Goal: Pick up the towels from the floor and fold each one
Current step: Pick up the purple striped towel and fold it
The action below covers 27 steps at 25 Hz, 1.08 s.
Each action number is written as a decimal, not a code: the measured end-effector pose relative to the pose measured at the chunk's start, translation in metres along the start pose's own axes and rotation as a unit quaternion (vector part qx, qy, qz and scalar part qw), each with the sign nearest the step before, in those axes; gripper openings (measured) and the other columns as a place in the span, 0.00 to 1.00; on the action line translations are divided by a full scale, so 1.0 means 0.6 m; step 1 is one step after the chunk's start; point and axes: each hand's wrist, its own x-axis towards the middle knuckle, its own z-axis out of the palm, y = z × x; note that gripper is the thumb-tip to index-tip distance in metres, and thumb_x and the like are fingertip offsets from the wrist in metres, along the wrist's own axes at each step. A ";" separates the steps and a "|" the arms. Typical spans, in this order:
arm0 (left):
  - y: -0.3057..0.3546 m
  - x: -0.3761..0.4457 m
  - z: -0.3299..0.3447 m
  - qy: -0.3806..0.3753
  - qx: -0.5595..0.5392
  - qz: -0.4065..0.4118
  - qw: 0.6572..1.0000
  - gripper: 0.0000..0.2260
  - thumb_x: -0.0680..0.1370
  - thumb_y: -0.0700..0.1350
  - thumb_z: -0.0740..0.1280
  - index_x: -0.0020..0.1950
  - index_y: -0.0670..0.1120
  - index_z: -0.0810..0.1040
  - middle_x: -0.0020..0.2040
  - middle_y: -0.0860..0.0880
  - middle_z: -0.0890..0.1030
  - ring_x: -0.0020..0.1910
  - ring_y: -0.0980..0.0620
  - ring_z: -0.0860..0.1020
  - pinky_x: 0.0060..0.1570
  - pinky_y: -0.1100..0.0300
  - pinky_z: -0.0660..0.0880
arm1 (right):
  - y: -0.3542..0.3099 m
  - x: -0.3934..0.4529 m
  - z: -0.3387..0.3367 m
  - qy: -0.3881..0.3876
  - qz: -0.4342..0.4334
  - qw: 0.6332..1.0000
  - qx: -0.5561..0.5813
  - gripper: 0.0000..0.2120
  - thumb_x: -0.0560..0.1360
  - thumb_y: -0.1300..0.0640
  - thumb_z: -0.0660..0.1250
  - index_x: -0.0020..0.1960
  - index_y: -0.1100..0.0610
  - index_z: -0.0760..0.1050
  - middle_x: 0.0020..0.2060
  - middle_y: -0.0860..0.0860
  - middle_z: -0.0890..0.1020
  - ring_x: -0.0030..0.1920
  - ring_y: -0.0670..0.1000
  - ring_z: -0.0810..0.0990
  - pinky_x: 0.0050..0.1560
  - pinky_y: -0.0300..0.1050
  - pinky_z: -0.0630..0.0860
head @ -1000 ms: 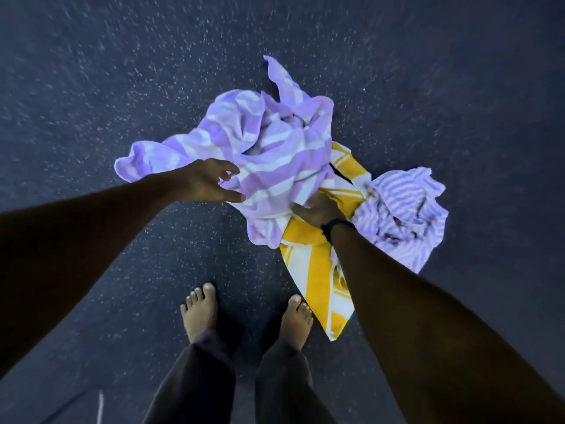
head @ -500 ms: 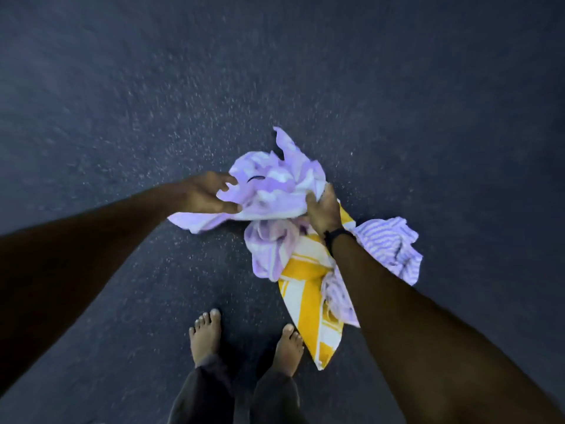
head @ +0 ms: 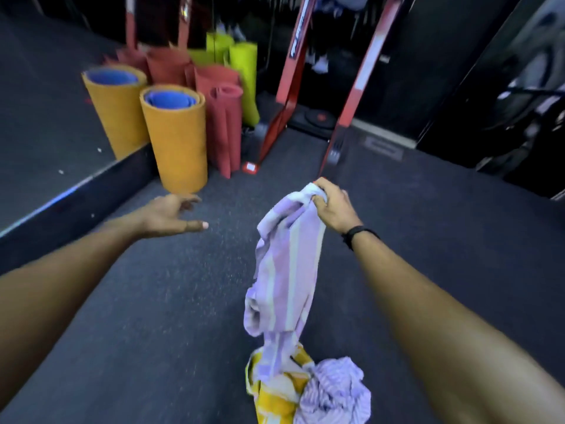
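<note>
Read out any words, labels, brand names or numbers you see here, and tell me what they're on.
No text can be read.
White lettering on the left red frame post: too blurred to read.
White sticker at the post's foot: too blurred to read.
Towels, rolled mats and wristband show no writing.

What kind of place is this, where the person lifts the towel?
Probably a gym or exercise studio. Rolled exercise mats stand on end in orange, red and green, a red metal equipment frame rises behind them, and the dark speckled floor looks like rubber matting.
</note>
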 end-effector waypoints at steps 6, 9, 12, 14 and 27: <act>0.100 -0.224 -0.198 0.158 0.004 0.015 0.987 0.34 0.70 0.56 0.75 0.72 0.47 0.69 0.67 0.46 0.75 0.66 0.49 0.74 0.66 0.58 0.67 | -0.267 0.017 -0.203 0.016 -0.162 0.987 -0.014 0.03 0.75 0.67 0.61 0.44 0.61 0.69 0.42 0.57 0.76 0.44 0.54 0.72 0.42 0.44 0.64; 0.108 -0.357 -0.254 0.247 0.022 -0.020 0.969 0.40 0.64 0.64 0.74 0.71 0.49 0.69 0.67 0.46 0.76 0.65 0.49 0.74 0.67 0.55 0.69 | -0.372 0.011 -0.231 -0.006 -0.238 0.971 -0.009 0.02 0.76 0.65 0.61 0.46 0.60 0.69 0.42 0.55 0.75 0.45 0.52 0.72 0.41 0.42 0.62; 0.124 -0.519 -0.288 0.349 0.025 -0.063 0.935 0.33 0.70 0.54 0.75 0.71 0.45 0.69 0.66 0.43 0.76 0.65 0.47 0.74 0.68 0.56 0.67 | -0.467 -0.012 -0.239 -0.028 -0.320 0.947 0.007 0.02 0.77 0.65 0.61 0.49 0.63 0.72 0.44 0.55 0.76 0.48 0.54 0.74 0.45 0.44 0.66; 0.140 -0.627 -0.298 0.398 0.033 -0.101 0.911 0.35 0.68 0.57 0.76 0.70 0.44 0.70 0.64 0.42 0.77 0.64 0.47 0.75 0.67 0.55 0.68 | -0.526 -0.034 -0.238 -0.041 -0.358 0.933 0.025 0.02 0.77 0.64 0.62 0.48 0.59 0.72 0.44 0.53 0.77 0.48 0.53 0.74 0.49 0.44 0.68; 0.220 -1.379 -0.032 0.589 0.022 -0.386 0.710 0.31 0.69 0.55 0.75 0.69 0.49 0.71 0.62 0.46 0.77 0.61 0.49 0.76 0.63 0.54 0.71 | -0.923 -0.522 -0.132 -0.287 -0.601 0.723 0.185 0.06 0.78 0.61 0.64 0.45 0.62 0.76 0.39 0.51 0.76 0.41 0.46 0.71 0.40 0.35 0.67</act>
